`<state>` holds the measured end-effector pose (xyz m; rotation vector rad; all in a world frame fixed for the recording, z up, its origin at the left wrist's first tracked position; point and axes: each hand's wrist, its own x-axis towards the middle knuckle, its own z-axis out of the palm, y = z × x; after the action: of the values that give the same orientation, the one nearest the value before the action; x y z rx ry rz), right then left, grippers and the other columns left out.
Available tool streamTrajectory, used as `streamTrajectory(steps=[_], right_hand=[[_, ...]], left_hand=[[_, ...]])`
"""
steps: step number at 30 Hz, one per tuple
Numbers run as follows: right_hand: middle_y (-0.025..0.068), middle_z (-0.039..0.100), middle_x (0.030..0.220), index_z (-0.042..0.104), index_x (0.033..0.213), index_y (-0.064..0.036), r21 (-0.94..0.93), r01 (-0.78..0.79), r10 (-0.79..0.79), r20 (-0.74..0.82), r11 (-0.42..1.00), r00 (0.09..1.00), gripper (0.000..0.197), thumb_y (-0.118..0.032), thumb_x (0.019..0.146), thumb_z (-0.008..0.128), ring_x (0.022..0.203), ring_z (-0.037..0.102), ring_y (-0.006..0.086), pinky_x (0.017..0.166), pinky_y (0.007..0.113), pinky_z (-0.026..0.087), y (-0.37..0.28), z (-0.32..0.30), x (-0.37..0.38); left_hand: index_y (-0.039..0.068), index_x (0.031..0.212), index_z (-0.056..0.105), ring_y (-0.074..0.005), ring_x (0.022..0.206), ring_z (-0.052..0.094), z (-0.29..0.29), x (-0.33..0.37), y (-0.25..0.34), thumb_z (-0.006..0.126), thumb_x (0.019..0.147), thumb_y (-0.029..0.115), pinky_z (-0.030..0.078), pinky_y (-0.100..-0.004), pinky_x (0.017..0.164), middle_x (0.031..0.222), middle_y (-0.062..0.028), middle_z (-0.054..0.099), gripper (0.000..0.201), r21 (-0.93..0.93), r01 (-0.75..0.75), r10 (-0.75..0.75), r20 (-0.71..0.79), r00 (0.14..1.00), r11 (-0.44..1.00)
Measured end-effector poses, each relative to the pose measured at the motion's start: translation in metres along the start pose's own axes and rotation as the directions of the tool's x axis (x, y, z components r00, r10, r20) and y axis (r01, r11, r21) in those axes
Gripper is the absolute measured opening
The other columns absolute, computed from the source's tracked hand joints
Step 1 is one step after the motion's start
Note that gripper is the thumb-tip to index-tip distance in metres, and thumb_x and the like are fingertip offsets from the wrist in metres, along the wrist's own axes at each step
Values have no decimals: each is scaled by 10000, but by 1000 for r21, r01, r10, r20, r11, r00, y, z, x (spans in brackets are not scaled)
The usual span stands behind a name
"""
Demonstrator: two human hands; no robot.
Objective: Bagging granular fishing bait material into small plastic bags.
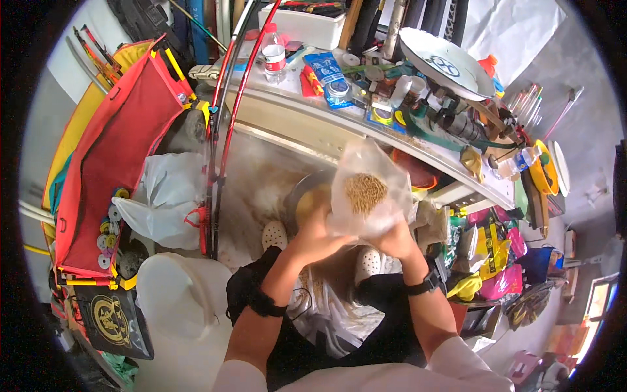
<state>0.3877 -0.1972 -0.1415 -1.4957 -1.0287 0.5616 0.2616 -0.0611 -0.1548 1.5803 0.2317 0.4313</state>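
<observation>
Both hands hold up a clear plastic bag (346, 215) in front of me, with tan pellets or grain (366, 193) heaped inside it. My left hand (320, 234) is closed on its lower left side, and my right hand (394, 239) grips its lower right side. Fingertips are partly hidden behind the plastic. Just beyond my left hand is a round metal basin (294, 196), partly covered by the bag and hand; it has something tan in it. Between my legs a crumpled whitish plastic bag (343, 320) lies on the floor.
A cluttered bench (281, 124) runs across the far side, bearing a white enamel basin (450, 62) and a plastic bottle (273, 55). Fishing rods (225, 130) lean at left beside a red fabric trough (111, 150). A white bucket (173, 294) stands near left; colourful packets (490, 255) lie right.
</observation>
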Motion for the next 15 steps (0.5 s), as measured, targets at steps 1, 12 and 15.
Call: streamTrajectory(steps=[1, 12, 15], right_hand=[[61, 582, 1065, 454, 1207, -3, -59, 136, -134, 34, 989, 990, 608, 16, 662, 724, 1026, 537, 173, 894, 315, 430, 6, -8, -3], [96, 464, 1286, 332, 1343, -7, 132, -82, 60, 163, 988, 985, 908, -102, 590, 831, 1209, 422, 216, 1041, 353, 312, 11, 6, -4], [120, 499, 1251, 381, 1308, 1, 111, -99, 94, 47, 989, 994, 819, -113, 619, 808, 1147, 486, 228, 998, 354, 369, 22, 6, -8]], left_hand=[[2, 1255, 404, -197, 1137, 476, 2, 5, -8, 741, 701, 63, 388, -335, 961, 1222, -124, 491, 651, -21, -116, 117, 30, 993, 993], [1, 1284, 406, -199, 1128, 489, 2, 2, 2, 748, 682, 54, 392, -325, 958, 1229, -118, 497, 694, -5, -22, 23, 58, 998, 1000], [6, 1281, 416, -184, 1120, 489, 3, 5, -6, 731, 681, 35, 391, -316, 954, 1215, -107, 503, 679, -111, -48, 52, 29, 998, 993]])
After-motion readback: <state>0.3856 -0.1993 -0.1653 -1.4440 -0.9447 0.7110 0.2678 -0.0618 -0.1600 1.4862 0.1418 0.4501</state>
